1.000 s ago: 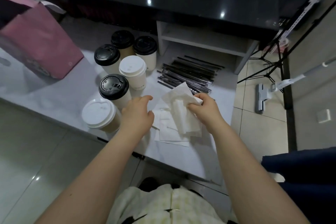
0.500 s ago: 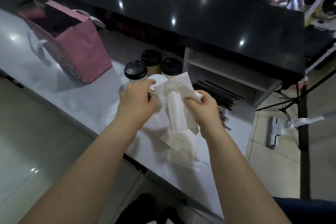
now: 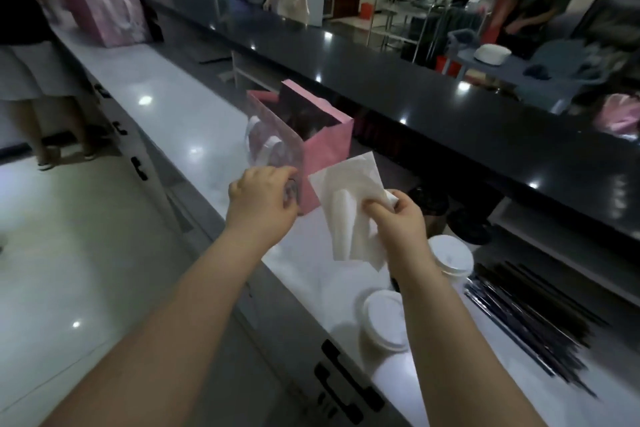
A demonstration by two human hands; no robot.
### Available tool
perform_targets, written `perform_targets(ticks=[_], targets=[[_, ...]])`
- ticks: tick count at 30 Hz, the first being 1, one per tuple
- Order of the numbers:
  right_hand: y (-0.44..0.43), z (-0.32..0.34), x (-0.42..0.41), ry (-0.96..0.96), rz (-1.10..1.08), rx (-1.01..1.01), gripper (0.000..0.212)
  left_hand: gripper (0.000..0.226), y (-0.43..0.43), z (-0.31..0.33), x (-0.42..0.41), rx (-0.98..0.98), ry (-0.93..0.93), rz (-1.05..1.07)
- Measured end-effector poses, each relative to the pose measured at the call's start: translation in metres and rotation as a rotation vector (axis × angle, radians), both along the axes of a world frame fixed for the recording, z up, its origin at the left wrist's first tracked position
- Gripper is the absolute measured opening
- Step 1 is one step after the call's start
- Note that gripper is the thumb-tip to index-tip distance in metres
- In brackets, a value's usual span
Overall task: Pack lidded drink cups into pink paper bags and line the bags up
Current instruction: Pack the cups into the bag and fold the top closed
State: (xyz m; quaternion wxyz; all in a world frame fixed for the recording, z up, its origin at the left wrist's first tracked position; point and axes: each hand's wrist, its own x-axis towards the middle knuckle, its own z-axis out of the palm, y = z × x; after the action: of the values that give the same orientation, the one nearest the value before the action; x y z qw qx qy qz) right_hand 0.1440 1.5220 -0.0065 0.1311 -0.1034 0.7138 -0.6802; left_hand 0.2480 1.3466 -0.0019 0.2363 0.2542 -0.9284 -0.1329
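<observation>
An open pink paper bag [image 3: 329, 146] stands on the white counter [image 3: 166, 104], its dark inside showing. My left hand [image 3: 263, 199] is at the bag's near lower corner, fingers curled against it. My right hand [image 3: 394, 218] pinches a bunch of white paper napkins [image 3: 349, 204] held up just right of the bag. Two white-lidded cups [image 3: 382, 321] [image 3: 450, 255] stand on the counter under my right forearm. Dark-lidded cups [image 3: 429, 199] sit blurred behind my right hand.
A pile of black wrapped straws [image 3: 530, 308] lies at the right. More pink bags [image 3: 110, 15] stand far left on the counter, near a person in a grey skirt [image 3: 31, 69]. A raised black countertop [image 3: 415, 87] runs behind. Drawer handles [image 3: 346, 381] line the counter's front.
The napkins were lifted off the counter and carried left toward the pink bag. My left hand left the napkins and reached the bag's near corner. The view swung up and left.
</observation>
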Motion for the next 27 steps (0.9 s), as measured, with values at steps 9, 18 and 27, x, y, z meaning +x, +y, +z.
perform_targets(ticks=[9, 18, 27], targets=[[-0.157, 0.027, 0.021, 0.033, -0.153, -0.024, 0.015, 0.050, -0.183, 0.021, 0.022, -0.005, -0.017, -0.094], [-0.212, 0.058, -0.042, 0.125, -0.335, -0.047, 0.013, 0.046, -0.253, 0.037, -0.069, -0.005, -0.019, -0.328], [-0.276, 0.050, -0.131, 0.234, -0.281, 0.132, 0.007, 0.032, -0.307, 0.043, -0.183, 0.096, -0.036, -0.450]])
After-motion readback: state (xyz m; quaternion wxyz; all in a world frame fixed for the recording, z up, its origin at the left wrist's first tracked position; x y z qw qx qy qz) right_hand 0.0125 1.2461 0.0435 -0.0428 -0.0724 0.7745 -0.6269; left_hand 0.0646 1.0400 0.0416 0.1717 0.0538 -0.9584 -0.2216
